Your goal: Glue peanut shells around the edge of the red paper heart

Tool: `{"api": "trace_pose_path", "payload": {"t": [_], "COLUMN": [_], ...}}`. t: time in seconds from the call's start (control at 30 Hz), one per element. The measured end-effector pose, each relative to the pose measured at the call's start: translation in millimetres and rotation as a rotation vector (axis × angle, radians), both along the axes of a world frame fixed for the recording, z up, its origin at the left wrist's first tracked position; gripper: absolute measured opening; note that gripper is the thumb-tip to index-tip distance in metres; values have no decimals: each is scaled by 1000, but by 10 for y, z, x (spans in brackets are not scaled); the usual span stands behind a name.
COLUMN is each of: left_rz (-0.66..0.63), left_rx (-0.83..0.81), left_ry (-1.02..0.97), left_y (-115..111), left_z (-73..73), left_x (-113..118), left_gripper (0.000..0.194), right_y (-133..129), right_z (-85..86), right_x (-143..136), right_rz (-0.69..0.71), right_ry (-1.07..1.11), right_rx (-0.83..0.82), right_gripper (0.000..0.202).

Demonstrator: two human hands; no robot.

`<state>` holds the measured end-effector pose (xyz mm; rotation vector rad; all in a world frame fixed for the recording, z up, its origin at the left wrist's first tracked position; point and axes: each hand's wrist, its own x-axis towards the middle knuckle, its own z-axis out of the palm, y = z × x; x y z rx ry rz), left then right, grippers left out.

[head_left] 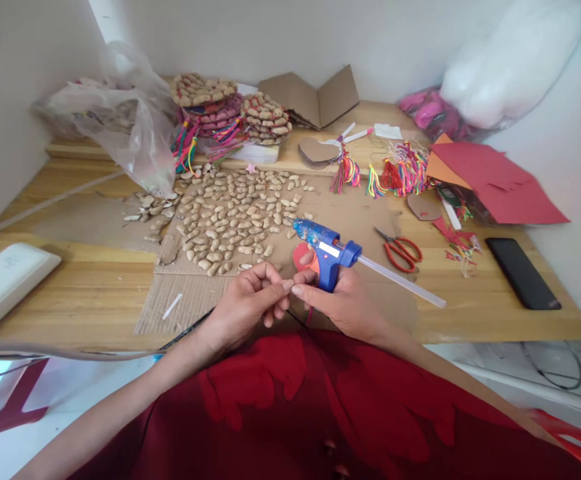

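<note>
A blue glue gun [328, 252] with a clear glue stick [403, 283] out of its back rests in my right hand [345, 300], its nozzle pointing to the upper left. My left hand [250, 297] is closed in a pinch, its thumb and fingertips meeting those of my right hand. Whatever lies between those fingertips is too small to make out. A red round piece [301, 256] shows just behind the fingers of my right hand, partly covered. Beyond both hands, many loose peanuts [235, 213] are spread over a cardboard sheet [170, 293].
Red-handled scissors [403, 253] and a black phone [523, 273] lie at the right. Stacked peanut pieces [265, 119], cardboard hearts [318, 152] and tassels [408, 170] line the back. Red sheets [503, 180] lie back right. A plastic bag [130, 127] and a white device [13, 283] are at left.
</note>
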<state>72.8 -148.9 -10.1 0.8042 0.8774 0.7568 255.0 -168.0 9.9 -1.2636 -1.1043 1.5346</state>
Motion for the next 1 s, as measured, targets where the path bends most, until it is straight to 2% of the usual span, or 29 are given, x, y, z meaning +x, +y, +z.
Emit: {"api": "trace_pose_path", "payload": {"t": [0.33,0.63,0.87,1.0], "left_rz": [3,-61,17,34], "left_rx": [23,-64,6,81], "left_ry": [36,-56,-25,38], "left_y": [-13,-4,0,-3], "left_z": [-15,-28,31,26], "left_x": [12,-18,9,18], "left_gripper": [47,48,46,44], "right_y": [-11,-4,-1,-6], "right_z": [-1,-2,-79,-63], "right_x": [21,32,19,14], "right_rz": [0,125,1,-22], "right_ry": [-43,42,22,-106], "right_rx": [-9,13,-5,10], "right_gripper": [34,27,34,30]}}
